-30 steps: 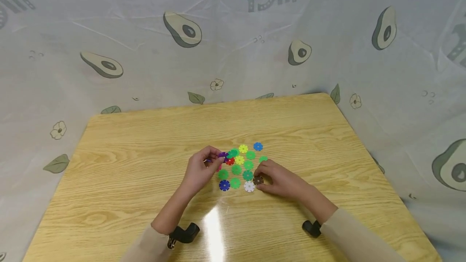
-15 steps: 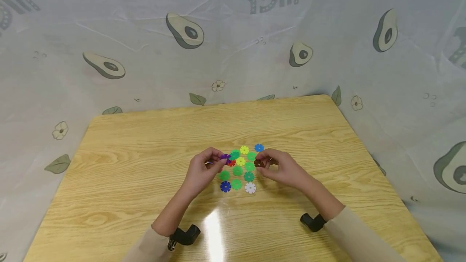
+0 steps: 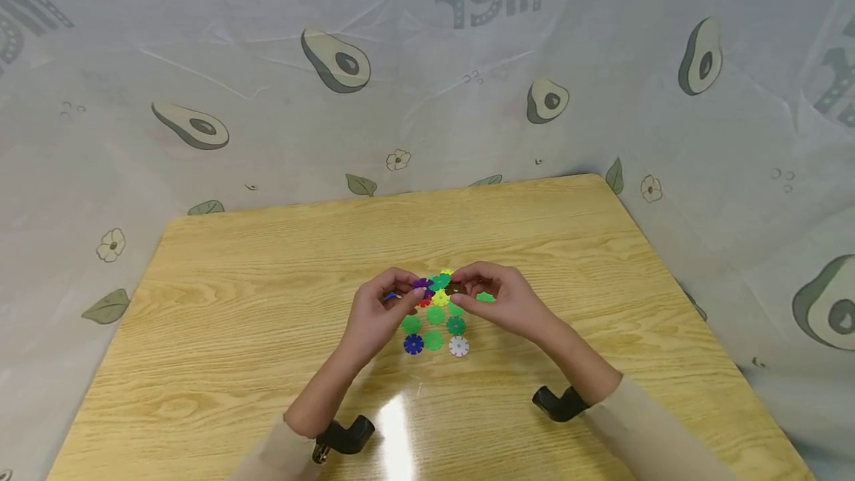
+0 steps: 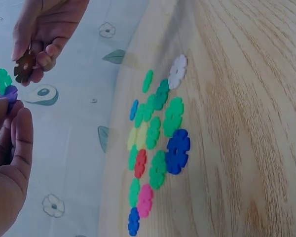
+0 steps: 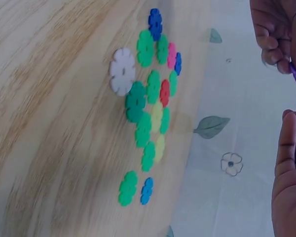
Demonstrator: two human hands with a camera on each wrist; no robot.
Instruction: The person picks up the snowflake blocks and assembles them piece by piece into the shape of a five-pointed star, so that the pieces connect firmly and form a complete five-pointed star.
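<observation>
My left hand pinches a purple snowflake disc between thumb and fingers. A green snowflake disc is joined to its edge and points towards the other hand. My right hand pinches a brown snowflake disc by its rim. In the left wrist view the brown disc is close to the green one, with a small gap between them. Both hands are raised over the loose discs, and in the head view the right fingers partly cover the brown disc.
Below lie several loose snowflake discs, among them a white one, a dark blue one, a red one and a pink one. The wooden table meets a printed curtain behind.
My right hand has lifted the brown disc from beside the white one and carried it up and left towards the left hand. The joined purple and green discs have shifted slightly right.
</observation>
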